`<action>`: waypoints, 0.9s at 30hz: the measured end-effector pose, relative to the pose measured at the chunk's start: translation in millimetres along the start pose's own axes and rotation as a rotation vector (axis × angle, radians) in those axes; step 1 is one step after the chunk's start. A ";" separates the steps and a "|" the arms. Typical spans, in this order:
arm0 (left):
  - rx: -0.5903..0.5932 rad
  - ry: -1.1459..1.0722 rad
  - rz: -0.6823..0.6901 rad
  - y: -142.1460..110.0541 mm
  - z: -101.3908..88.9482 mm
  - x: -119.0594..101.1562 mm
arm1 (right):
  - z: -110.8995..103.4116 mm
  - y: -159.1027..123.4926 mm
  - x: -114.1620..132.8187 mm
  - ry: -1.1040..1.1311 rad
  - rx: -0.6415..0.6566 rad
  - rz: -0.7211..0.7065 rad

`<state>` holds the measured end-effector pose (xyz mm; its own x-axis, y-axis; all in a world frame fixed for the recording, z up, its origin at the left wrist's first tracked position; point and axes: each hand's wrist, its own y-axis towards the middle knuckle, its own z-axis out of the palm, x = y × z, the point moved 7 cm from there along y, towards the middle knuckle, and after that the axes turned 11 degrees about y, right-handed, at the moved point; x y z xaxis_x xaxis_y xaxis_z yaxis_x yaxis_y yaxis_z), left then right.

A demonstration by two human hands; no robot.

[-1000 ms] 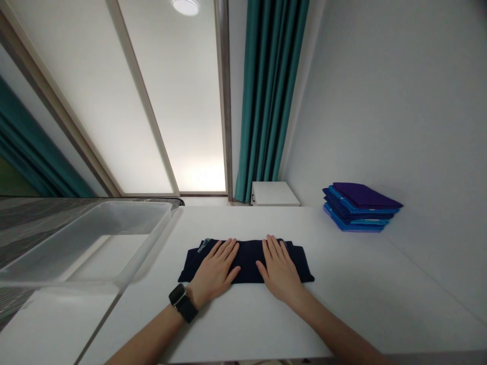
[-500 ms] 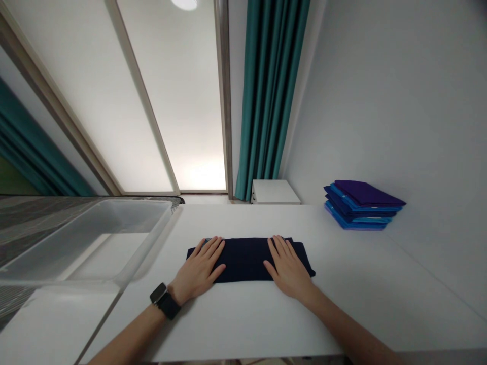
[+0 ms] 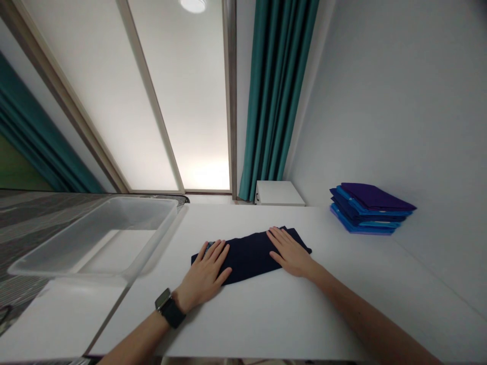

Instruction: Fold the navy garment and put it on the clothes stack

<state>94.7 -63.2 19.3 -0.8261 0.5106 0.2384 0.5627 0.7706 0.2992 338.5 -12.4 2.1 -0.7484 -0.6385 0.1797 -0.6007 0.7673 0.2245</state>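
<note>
A dark navy folded cloth (image 3: 249, 256) lies on the white table (image 3: 243, 324), a long flat strip with its right end angled toward the far side. My left hand (image 3: 205, 274) rests flat on its left end, fingers spread, with a black watch (image 3: 170, 307) on the wrist. A small patterned blue patch peeks out by those fingertips. On the right end of the cloth lies my right hand (image 3: 289, 252), also flat with its fingers stretched out. What kind of garment or cloth it is, I cannot tell.
To the right stands a stack of folded blue and purple cloths (image 3: 371, 210) by the wall. A translucent plastic bin (image 3: 152, 248) sits at the left. Beyond the table are a small white cabinet (image 3: 279, 192) and a teal curtain (image 3: 279, 96).
The navy cloth has turned on the table, its right end moving away from me along with my right hand. My left hand stays on the left end. The view has shifted slightly.
</note>
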 end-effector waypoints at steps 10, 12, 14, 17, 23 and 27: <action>0.055 -0.212 -0.023 -11.2 -7.6 21.0 | -7.6 11.1 -6.1 0.070 -0.003 -0.036; 0.040 -0.240 -0.036 -12.3 -11.7 18.6 | -12.5 14.4 -5.6 0.052 -0.040 -0.043; 0.040 -0.266 -0.052 -12.5 -13.0 18.5 | -18.0 13.4 -3.0 0.010 -0.110 -0.008; 0.050 -0.311 -0.096 -11.0 -11.5 25.5 | -24.1 1.5 3.4 -0.051 -0.220 0.142; 0.006 -0.361 -0.137 -10.8 -14.3 35.0 | -19.2 -23.2 15.3 -0.077 -0.209 0.329; 0.028 -0.370 -0.116 -19.3 -22.3 22.9 | -17.6 -12.3 4.8 -0.056 -0.189 0.314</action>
<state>65.7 -74.9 39.6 -0.8424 0.5187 -0.1463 0.4682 0.8388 0.2779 347.2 -26.0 17.1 -0.9052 -0.3654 0.2169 -0.2806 0.8973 0.3408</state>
